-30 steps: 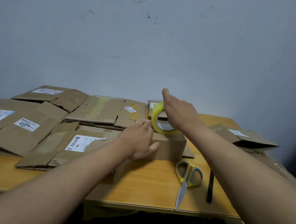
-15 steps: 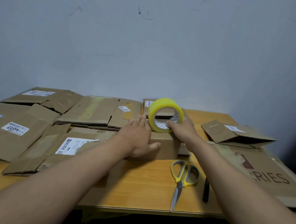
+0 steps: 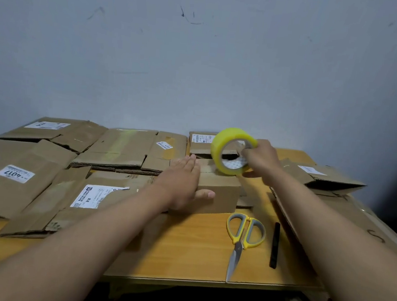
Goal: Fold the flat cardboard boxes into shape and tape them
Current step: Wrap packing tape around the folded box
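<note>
I note flat boxes (image 3: 120, 147) stacked in overlapping layers across the left and rear of the table (image 3: 183, 250), several bearing white labels; they crowd right up to the left side of the box (image 3: 217, 193) being worked. That box stands folded near the table's middle, its top flaps closed, so I cannot see inside. My left hand (image 3: 179, 185) lies flat on its top with fingers straight, the thumb down over the near face, pressing rather than gripping. My right hand (image 3: 259, 161) holds the tape roll (image 3: 231, 151) upright on the box's far right top edge, the grip closed on the roll with fingers hooked into its core. Behind the roll sits another labelled carton (image 3: 200, 142), partly hidden. To the right, a partly opened carton (image 3: 323, 177) lies near the wall, and a large cardboard sheet (image 3: 346, 220) slopes off the right edge. Scissors (image 3: 243, 237) lie closed, blades toward me, just in front of the box, with a black pen (image 3: 275, 245) beside them on the right. Bare table remains only along the near edge, in front of the box.
</note>
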